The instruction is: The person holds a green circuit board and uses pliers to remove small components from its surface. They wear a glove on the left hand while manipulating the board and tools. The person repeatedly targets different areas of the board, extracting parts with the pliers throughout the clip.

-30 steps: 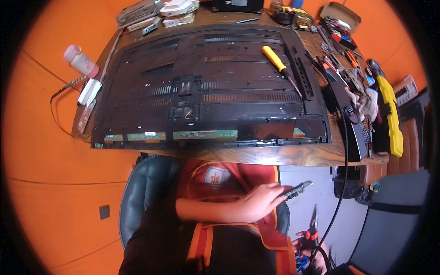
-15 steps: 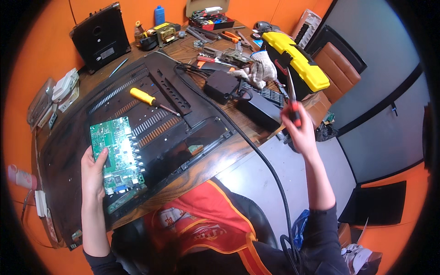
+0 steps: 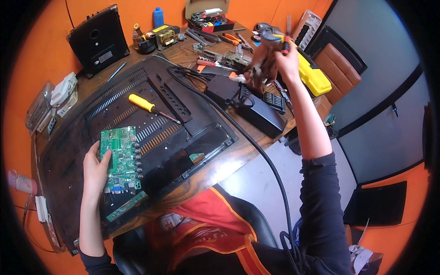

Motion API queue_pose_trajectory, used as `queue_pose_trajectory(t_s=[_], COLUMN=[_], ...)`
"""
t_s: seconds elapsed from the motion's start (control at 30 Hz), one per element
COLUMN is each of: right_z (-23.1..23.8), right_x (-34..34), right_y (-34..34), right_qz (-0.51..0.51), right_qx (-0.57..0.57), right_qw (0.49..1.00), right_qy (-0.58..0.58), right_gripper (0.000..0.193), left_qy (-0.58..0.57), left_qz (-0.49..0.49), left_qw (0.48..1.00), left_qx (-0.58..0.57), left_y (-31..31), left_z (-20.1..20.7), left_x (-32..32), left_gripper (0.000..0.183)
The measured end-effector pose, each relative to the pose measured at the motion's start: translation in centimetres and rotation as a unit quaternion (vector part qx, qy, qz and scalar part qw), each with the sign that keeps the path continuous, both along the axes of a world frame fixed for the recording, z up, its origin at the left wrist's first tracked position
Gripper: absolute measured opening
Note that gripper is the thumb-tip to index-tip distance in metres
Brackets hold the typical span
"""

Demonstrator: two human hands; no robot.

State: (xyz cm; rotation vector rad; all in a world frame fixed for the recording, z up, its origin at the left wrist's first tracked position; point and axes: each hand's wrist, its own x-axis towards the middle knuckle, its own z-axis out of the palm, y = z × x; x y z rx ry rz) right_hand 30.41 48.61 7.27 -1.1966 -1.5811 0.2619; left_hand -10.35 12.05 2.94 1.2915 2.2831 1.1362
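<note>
My left hand (image 3: 95, 170) grips a green circuit board (image 3: 120, 153) by its left edge, thumb on top, above a large black panel (image 3: 68, 169). Metal connectors line the board's right side. At the far right of the table, my right hand (image 3: 288, 63) is closed around a red-and-black-handled tool (image 3: 286, 46) whose slim metal end points up; its exact kind is unclear. Beside these fingers, a stained work glove (image 3: 262, 68) hangs raised and blurred, its blue-edged cuff at the hand. A yellow-handled screwdriver (image 3: 143, 103) lies on the panel.
A yellow-and-black toolbox (image 3: 314, 75) stands right of the glove. Black boxes (image 3: 259, 114) and a thick black cable (image 3: 256, 146) lie nearer me. A narrow green board (image 3: 127, 206) rests by the panel's front edge. Pliers (image 3: 231, 39) and a box of tools (image 3: 208, 20) are farther back.
My right hand has moved up and away from me with the tool, and the glove has lifted from the table beside it. My left hand has shifted the circuit board slightly right and down.
</note>
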Motion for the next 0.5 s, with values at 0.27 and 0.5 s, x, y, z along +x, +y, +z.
queue_pose_trajectory(t_s=[0.27,0.5], right_z=[5.2,8.1], right_x=[-0.3,-0.1], right_y=[1.3,1.4], right_qz=[-0.018,0.021], right_qx=[0.100,0.168], right_qw=[0.990,0.981], right_qy=[0.099,0.096], right_gripper=[0.027,0.031], left_qy=[0.020,0.027], left_qz=[-0.016,-0.030], left_qw=[1.000,0.999], left_qx=[-0.017,-0.031], left_y=[0.1,-0.2], left_z=[0.8,0.8], left_x=[1.3,1.4], left_gripper=[0.061,0.059])
